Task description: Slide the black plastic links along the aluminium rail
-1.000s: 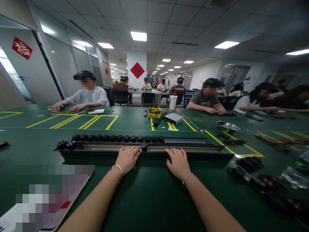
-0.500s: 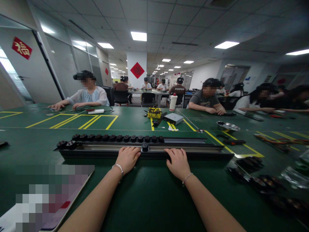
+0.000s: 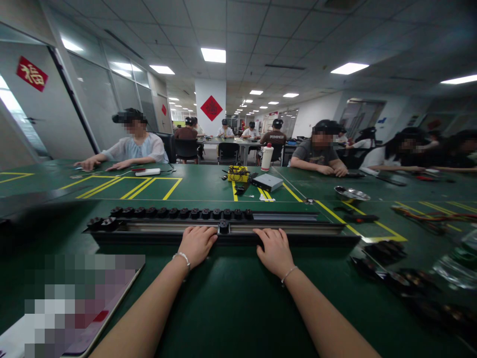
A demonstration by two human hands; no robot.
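A long black track rail (image 3: 313, 240) lies crosswise on the green table in front of me. On its near edge, left of centre, rests my left hand (image 3: 197, 246), its fingers laid over the rim. My right hand (image 3: 275, 251) lies the same way farther right, thumb apart from the fingers. Between them a small black socket module (image 3: 223, 227) sits in the rail, close to my left fingertips. Another black module (image 3: 109, 223) is at the rail's left end with one beside it. Behind runs a second rail (image 3: 286, 218) bearing a row of several similar modules (image 3: 184, 214).
A partly blurred-out tablet-like object (image 3: 122, 286) lies at the near left. More black modules (image 3: 413, 281), a clear bottle (image 3: 460, 263) and a metal bowl (image 3: 351, 194) are at right. A yellow item (image 3: 238, 173), grey box (image 3: 267, 182) and white bottle (image 3: 267, 157) stand farther back.
A dark blurred shape has come in over the table at the far left. The co-worker's hand at back left has shifted slightly. My hands and the rails stay put.
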